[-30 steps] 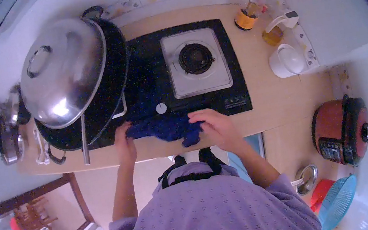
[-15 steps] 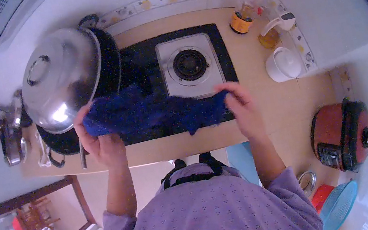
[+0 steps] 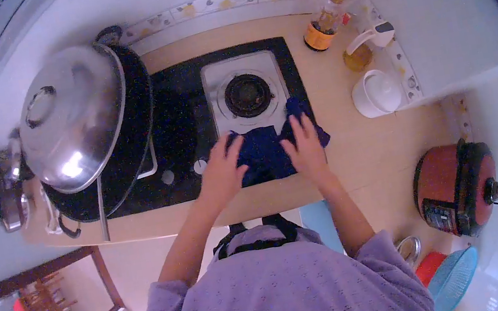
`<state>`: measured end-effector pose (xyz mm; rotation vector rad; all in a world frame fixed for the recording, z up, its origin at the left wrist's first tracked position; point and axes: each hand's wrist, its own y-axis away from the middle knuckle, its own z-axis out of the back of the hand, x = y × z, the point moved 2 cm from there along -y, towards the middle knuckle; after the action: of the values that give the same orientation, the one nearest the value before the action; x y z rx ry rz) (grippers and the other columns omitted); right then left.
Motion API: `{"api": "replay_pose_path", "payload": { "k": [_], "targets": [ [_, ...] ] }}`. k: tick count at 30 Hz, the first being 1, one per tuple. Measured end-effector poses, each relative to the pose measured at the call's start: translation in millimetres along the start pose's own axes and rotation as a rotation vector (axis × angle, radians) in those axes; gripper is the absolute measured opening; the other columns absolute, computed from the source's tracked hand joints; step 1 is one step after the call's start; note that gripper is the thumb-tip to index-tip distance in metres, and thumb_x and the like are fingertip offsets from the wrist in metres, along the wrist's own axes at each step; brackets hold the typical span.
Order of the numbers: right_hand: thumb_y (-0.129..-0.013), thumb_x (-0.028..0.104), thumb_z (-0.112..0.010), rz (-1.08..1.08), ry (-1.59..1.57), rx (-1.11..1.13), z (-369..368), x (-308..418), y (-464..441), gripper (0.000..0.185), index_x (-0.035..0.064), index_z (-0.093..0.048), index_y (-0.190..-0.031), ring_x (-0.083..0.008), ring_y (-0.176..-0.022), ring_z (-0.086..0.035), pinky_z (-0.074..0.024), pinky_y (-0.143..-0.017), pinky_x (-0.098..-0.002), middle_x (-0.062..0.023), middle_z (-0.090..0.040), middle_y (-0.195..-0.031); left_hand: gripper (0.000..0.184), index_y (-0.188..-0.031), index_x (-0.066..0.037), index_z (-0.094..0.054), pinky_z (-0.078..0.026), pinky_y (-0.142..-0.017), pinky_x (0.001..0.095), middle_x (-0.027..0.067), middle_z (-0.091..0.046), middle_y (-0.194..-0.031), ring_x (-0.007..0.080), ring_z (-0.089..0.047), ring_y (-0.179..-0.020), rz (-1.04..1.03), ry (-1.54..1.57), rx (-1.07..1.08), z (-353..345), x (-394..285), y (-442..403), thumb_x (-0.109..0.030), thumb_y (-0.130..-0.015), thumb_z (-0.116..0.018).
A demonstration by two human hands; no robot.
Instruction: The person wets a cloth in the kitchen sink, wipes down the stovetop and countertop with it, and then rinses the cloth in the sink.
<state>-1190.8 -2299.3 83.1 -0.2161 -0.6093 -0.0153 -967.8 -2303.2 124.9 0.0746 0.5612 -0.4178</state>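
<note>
A dark blue cloth (image 3: 264, 155) lies bunched on the front right of the black gas stove (image 3: 180, 111), partly over the front of the burner's metal plate. My left hand (image 3: 221, 169) is at its left edge, fingers spread and touching it. On the right side, my right hand (image 3: 307, 151) rests on the cloth with its fingers apart. The cloth's far right part sticks up beyond that hand. Just behind the cloth sits the bare burner (image 3: 248, 96).
A large wok (image 3: 137, 101) with a domed metal lid (image 3: 77, 117) stands on the left. At the back right are an orange-labelled bottle (image 3: 320, 35), an oil jug (image 3: 358, 57) and a white lidded pot (image 3: 377, 93). A red cooker (image 3: 452, 185) sits on the right counter.
The cloth, stretched between both hands above the stove, has come down onto its surface and bunched up. My left hand has moved right, closer to my right hand, and both have loosened their grip.
</note>
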Motion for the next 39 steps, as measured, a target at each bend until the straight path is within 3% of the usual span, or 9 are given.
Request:
{"api": "replay_pose_path", "payload": {
  "k": [5,6,10,15,21,25,30,34,39],
  "targets": [
    [-0.086,0.008,-0.057,0.135,0.254,0.049,-26,-13,-14,0.049,-0.0026,-0.042,-0.131,-0.0353,-0.132,-0.032,-0.0264,-0.109,-0.0432,-0.0179,-0.036,-0.142,0.060,-0.135,-0.008,-0.041,-0.033,-0.104,0.0491,0.0152,-0.036,-0.141,0.0336,-0.035,-0.129,-0.197,-0.169,0.122,-56,8,-16,-0.019,-0.080,-0.064],
    [-0.081,0.000,-0.054,0.172,0.212,0.012,-26,-17,-21,0.048,-0.0023,-0.046,-0.129,-0.0323,-0.133,-0.033,-0.0268,-0.109,-0.0431,-0.0144,-0.037,-0.142,0.060,-0.135,-0.007,-0.040,-0.033,-0.103,0.0494,0.0151,-0.037,-0.140,0.0334,-0.036,-0.129,-0.210,-0.207,0.131,-57,3,-18,-0.018,-0.081,-0.063],
    [-0.071,-0.010,-0.048,0.257,0.224,0.039,-37,-32,-74,0.057,-0.0018,-0.047,-0.128,-0.0319,-0.132,-0.034,-0.0257,-0.110,-0.0427,-0.0157,-0.039,-0.140,0.059,-0.135,-0.002,-0.039,-0.036,-0.101,0.0458,0.0167,-0.040,-0.137,0.0327,-0.040,-0.125,-0.265,-0.245,0.161,-53,-7,-33,-0.011,-0.080,-0.058],
    [-0.076,-0.007,-0.048,0.371,0.229,0.022,-68,-50,-178,0.053,-0.0013,-0.046,-0.128,-0.0340,-0.132,-0.035,-0.0256,-0.110,-0.0433,-0.0180,-0.040,-0.140,0.060,-0.132,0.006,-0.038,-0.038,-0.100,0.0362,0.0200,-0.044,-0.131,0.0324,-0.043,-0.120,-0.291,-0.144,0.005,-73,-18,-71,0.000,-0.074,-0.051],
    [-0.083,-0.007,-0.044,0.364,0.045,0.161,-38,-46,-87,0.045,0.0022,-0.049,-0.128,-0.0331,-0.131,-0.037,-0.0275,-0.109,-0.0431,-0.0179,-0.044,-0.137,0.061,-0.133,0.005,-0.038,-0.036,-0.102,0.0385,0.0185,-0.040,-0.137,0.0327,-0.042,-0.124,-0.369,-0.068,0.117,-88,-15,-52,-0.001,-0.074,-0.050],
    [-0.077,-0.008,-0.044,0.278,-0.036,0.246,-7,-29,-39,0.049,0.0051,-0.054,-0.123,-0.0341,-0.128,-0.041,-0.0290,-0.109,-0.0447,-0.0156,-0.049,-0.134,0.059,-0.132,0.006,-0.039,-0.033,-0.106,0.0393,0.0181,-0.039,-0.139,0.0323,-0.038,-0.127,-0.387,-0.038,0.101,-85,-12,-46,-0.003,-0.074,-0.051],
    [-0.083,-0.004,-0.051,0.391,0.009,0.110,-45,-65,-127,0.039,0.0070,-0.057,-0.119,-0.0311,-0.124,-0.046,-0.0334,-0.106,-0.0409,-0.0158,-0.053,-0.128,0.055,-0.127,0.011,-0.041,-0.031,-0.107,0.0399,0.0243,-0.038,-0.136,0.0353,-0.035,-0.129,-0.363,-0.084,0.030,-104,-19,-90,-0.002,-0.074,-0.050],
    [-0.079,-0.004,-0.055,0.432,0.047,0.194,-55,-59,-205,0.047,0.0086,-0.053,-0.125,-0.0319,-0.126,-0.043,-0.0341,-0.106,-0.0400,-0.0155,-0.050,-0.132,0.056,-0.125,0.012,-0.041,-0.029,-0.109,0.0421,0.0285,-0.036,-0.135,0.0403,-0.030,-0.130,-0.239,-0.090,0.032,-126,-46,-119,-0.001,-0.072,-0.055],
    [-0.079,0.003,-0.060,0.282,0.028,0.111,-20,-43,-185,0.049,0.0103,-0.052,-0.126,-0.0334,-0.121,-0.047,-0.0381,-0.101,-0.0385,-0.0158,-0.052,-0.129,0.060,-0.124,0.014,-0.041,-0.024,-0.110,0.0457,0.0297,-0.031,-0.136,0.0448,-0.026,-0.131,-0.173,0.360,-0.219,-150,-76,-155,0.007,-0.067,-0.057]
  ]
}}
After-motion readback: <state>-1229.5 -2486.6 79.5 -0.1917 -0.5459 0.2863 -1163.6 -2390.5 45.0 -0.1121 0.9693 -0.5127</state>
